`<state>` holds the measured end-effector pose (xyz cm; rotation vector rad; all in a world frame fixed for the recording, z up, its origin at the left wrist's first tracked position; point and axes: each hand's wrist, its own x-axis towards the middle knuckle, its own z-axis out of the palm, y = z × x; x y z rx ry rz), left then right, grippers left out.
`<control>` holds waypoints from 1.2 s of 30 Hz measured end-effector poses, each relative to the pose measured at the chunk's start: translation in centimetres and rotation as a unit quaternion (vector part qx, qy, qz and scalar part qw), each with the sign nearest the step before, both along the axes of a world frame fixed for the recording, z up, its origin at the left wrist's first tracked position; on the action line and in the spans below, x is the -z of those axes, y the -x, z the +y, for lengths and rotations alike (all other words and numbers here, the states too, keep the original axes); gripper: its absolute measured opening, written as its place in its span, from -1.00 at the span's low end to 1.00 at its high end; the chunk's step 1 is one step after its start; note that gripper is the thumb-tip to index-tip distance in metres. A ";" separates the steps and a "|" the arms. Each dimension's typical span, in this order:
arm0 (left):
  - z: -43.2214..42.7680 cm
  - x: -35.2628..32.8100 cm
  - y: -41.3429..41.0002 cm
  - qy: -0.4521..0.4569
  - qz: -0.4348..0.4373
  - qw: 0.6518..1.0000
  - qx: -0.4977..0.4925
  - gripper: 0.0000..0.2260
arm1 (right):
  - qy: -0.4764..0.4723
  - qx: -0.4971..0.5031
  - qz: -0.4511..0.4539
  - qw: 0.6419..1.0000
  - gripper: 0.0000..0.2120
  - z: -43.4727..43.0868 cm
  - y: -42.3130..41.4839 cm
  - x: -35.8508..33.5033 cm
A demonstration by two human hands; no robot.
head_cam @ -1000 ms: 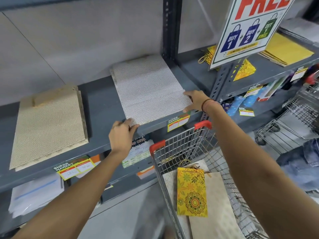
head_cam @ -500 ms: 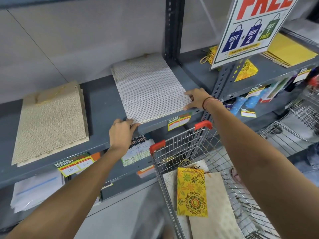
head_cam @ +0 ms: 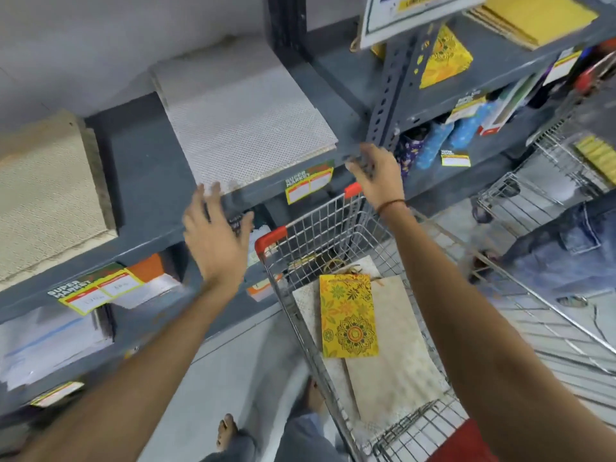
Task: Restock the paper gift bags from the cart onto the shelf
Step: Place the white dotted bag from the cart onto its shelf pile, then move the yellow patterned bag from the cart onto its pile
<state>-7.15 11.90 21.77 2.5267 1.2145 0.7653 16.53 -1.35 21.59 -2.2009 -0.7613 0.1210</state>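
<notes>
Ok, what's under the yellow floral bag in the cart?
The yellow floral bag lies on two flat pale bags: a beige one and a whiter one showing at its left. Its body hides where they overlap, and whether anything lies beneath them in the cart.

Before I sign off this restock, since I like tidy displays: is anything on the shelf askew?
Slightly. The white dotted bag stack lies turned at an angle to the shelf front, and its near corner pokes past the edge. The beige stack also sits skewed. Both hands are open and empty.
</notes>
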 end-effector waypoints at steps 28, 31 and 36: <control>-11.7 18.2 -8.5 0.555 0.157 0.812 -0.088 -0.61 | -0.048 0.214 0.499 0.838 -0.86 -14.9 14.4 23.2; -11.2 15.7 -7.9 0.509 0.063 0.858 -0.020 -0.69 | -0.141 0.207 0.454 0.855 -0.93 -14.1 14.9 20.1; -9.3 10.9 -6.8 0.487 -0.110 0.860 0.101 -0.81 | -0.239 0.195 0.361 0.880 -0.90 -11.9 14.7 13.0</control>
